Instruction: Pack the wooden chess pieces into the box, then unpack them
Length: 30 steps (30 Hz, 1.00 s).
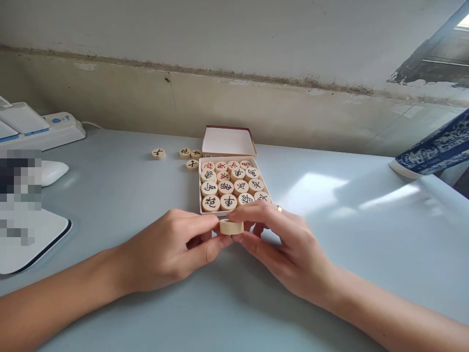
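Stained wall (227,36) behind sunlit table (388,244)

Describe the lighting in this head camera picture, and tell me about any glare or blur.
In the head view, bright glare streaks the desk right of the box; in the head view, soft shadow falls below the right hand; also in the head view, the held piece shows no obvious motion blur.

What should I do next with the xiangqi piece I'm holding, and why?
I'd probably raise the xiangqi piece over the open box: your left hand and right hand pinch it just on the box's near side, and other round pieces already lie inside, characters up.
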### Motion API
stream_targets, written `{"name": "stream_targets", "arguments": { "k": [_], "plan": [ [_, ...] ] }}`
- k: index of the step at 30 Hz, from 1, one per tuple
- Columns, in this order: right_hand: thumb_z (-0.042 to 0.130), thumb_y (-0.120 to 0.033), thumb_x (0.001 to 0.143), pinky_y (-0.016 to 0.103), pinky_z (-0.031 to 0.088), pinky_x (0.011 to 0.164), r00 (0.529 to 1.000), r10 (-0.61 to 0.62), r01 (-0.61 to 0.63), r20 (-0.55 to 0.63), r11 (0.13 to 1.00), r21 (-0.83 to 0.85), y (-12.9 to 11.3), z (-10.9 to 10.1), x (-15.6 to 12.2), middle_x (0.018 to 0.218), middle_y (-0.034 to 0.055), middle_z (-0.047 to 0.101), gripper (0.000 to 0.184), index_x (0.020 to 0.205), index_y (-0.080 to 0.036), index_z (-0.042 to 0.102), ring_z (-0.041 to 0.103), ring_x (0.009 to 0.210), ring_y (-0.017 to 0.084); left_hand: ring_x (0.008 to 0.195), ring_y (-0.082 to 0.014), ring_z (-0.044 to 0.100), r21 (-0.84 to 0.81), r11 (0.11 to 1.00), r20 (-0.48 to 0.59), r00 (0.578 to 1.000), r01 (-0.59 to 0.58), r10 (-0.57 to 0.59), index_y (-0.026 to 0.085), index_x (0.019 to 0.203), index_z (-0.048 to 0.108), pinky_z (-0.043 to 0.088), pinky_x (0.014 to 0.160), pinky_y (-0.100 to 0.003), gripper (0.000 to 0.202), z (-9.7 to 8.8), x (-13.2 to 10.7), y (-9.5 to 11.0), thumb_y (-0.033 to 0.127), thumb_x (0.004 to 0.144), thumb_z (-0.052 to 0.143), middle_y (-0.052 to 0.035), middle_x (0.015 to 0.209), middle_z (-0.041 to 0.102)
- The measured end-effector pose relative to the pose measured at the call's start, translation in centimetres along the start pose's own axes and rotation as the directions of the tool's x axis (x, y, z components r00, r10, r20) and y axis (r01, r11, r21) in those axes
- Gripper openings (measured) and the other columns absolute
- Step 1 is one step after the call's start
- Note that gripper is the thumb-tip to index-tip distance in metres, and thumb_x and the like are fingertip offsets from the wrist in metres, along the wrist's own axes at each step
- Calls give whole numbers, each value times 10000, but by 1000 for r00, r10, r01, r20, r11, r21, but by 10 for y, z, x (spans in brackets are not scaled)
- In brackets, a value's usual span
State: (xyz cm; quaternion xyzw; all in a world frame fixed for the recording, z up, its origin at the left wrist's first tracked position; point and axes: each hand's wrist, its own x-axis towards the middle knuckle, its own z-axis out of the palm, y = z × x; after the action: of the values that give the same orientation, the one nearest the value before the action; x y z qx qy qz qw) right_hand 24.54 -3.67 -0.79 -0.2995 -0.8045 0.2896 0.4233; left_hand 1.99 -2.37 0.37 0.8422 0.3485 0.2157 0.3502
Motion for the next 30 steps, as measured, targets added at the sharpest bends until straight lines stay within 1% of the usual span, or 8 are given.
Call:
{"name": "stream_targets", "arguments": {
  "k": [2,4,8,12,16,21,26,30],
  "plan": [
    [579,-10,969,229,583,792,999,-45,45,-14,999,-31,1,-1,0,1097,42,683,254,1112,-212,634,670,935,128,500,-76,374,-57,997,20,999,45,-44,186,664,453,312,468,-193,430,-2,0,1,418,1025,460,58,570,416],
    [558,33,954,249,589,873,997,-73,72,-3,996,-57,1,-1,-1,1121,56,665,303,1109,-209,656,676,999,133,526,-94,409,-96,991,35,996,91,-88,184,637,457,328,478,-208,519,-4,1,1,512,1035,389,37,581,436],
    [539,32,960,265,609,858,996,-84,85,18,994,-64,1,-1,-2,1094,57,652,320,1097,-217,685,686,963,133,537,-103,427,-127,974,63,982,187,-181,180,626,494,336,478,-211,568,-6,5,4,584,1014,404,28,582,458],
    [576,50,940,244,591,896,995,-102,102,-5,994,-48,3,1,-2,1079,50,637,299,1077,-194,681,668,1000,123,547,-104,463,-261,927,122,961,271,-247,176,670,592,358,470,-195,509,-10,9,7,571,980,501,21,599,531],
    [678,-70,944,232,588,786,995,-92,93,31,996,-17,2,0,-3,1112,61,615,217,1128,-179,641,640,884,111,502,-83,433,-354,895,167,960,270,-223,184,741,652,341,448,-175,367,-15,11,7,466,958,564,39,569,540],
    [662,-138,952,237,525,626,998,43,-43,46,999,1,-3,-1,-2,830,-18,613,217,1147,-186,579,588,674,101,561,-81,497,-381,882,168,959,277,-228,195,788,674,390,490,-148,268,-15,9,6,396,948,600,41,630,577],
    [608,-136,965,209,451,514,978,160,-174,135,979,103,-6,-1,0,750,-25,622,168,1128,-178,599,560,611,93,591,-85,507,-382,879,187,956,285,-228,190,807,651,403,520,-147,274,-16,8,4,424,945,618,38,660,594],
    [620,-72,921,219,486,576,993,97,-103,74,991,87,-4,0,-1,819,-16,628,205,1088,-190,597,565,647,90,591,-105,504,-355,895,201,957,271,-210,186,859,656,415,525,-186,418,-17,7,1,542,1001,489,6,699,620]
  ]
}}
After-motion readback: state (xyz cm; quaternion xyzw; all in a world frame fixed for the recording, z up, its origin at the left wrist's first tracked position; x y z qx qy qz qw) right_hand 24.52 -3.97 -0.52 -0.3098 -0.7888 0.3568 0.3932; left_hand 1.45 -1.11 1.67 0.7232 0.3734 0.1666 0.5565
